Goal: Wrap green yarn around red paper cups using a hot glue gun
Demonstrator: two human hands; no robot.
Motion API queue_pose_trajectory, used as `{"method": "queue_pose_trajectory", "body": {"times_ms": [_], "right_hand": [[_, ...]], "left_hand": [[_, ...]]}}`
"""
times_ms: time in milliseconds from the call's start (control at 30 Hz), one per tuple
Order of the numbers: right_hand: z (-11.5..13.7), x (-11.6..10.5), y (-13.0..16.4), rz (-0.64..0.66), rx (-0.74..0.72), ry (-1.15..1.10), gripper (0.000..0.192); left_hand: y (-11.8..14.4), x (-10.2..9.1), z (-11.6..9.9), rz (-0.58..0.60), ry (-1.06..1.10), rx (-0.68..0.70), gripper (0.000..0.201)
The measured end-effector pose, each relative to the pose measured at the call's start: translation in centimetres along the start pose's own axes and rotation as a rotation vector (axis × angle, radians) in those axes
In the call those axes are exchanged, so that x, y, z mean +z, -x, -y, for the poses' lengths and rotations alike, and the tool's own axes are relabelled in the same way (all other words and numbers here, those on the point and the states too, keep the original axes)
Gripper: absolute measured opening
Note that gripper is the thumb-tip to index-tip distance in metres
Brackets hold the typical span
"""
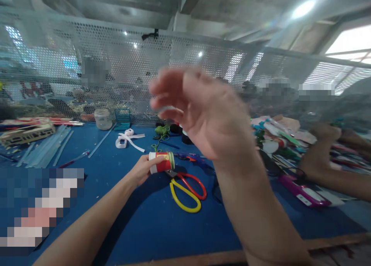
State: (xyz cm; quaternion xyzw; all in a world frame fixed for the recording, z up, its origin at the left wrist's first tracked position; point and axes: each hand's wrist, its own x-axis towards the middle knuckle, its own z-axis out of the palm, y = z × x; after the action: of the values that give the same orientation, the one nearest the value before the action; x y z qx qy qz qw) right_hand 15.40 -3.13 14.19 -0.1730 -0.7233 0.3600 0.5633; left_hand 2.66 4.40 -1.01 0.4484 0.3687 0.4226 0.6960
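Head view | left hand point(145, 169) grips spool point(161, 162) mid-bench, beside scissors point(187, 187) | right hand point(203, 111) raised, fingers spread, holding nothing | advice: keep spool steady, pull thread point(159, 138) straight, clear of blades.

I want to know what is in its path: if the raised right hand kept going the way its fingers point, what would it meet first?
The right hand points up and left, in mid-air. Nothing nearby blocks it; the perforated mesh panel behind the bench seems first, though depth is unclear.
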Motion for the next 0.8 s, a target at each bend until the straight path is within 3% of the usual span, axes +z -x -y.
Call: {"method": "queue_pose_trajectory", "body": {"times_ms": [33, 100, 200, 300, 400, 533, 667, 733, 800], "right_hand": [[-1.6, -0.7, 0.5, -0.095, 0.071, 0.108, 0.023], [-5.7, -2.1, 1.9, -0.168, 0.316, 0.381, 0.032], [-11.1, -3.4, 4.2, -0.192, 0.573, 0.621, 0.045], [-13.4, -3.2, 6.0, -0.216, 0.626, 0.604, 0.055], [-13.8, -2.5, 6.9, -0.129, 0.664, 0.494, 0.06], [-14.3, -2.7, 7.4, -0.073, 0.567, 0.492, 0.052], [-14.0, -3.0, 7.0, -0.123, 0.45, 0.589, 0.032], [-13.0, -1.9, 6.2, -0.147, 0.367, 0.642, 0.028], [-11.7, 0.3, 5.3, -0.061, 0.174, 0.716, 0.025]], "left_hand": [[0.0, -0.1, -0.2, -0.009, 0.007, 0.014, 0.027], [0.0, -0.2, -0.6, -0.017, 0.019, 0.041, 0.028], [0.2, -0.3, -1.0, -0.011, -0.036, 0.079, 0.027], [0.4, -0.4, -1.0, 0.008, -0.199, 0.129, 0.025], [0.4, -0.5, -1.0, 0.031, -0.304, 0.155, 0.024], [0.3, -0.4, -0.8, 0.052, -0.352, 0.139, 0.024], [0.1, -0.5, -0.4, 0.052, -0.377, 0.12, 0.023], [0.1, -0.7, 0.0, 0.024, -0.379, 0.101, 0.022], [0.0, -0.9, 0.2, -0.021, -0.364, 0.094, 0.019]]}}
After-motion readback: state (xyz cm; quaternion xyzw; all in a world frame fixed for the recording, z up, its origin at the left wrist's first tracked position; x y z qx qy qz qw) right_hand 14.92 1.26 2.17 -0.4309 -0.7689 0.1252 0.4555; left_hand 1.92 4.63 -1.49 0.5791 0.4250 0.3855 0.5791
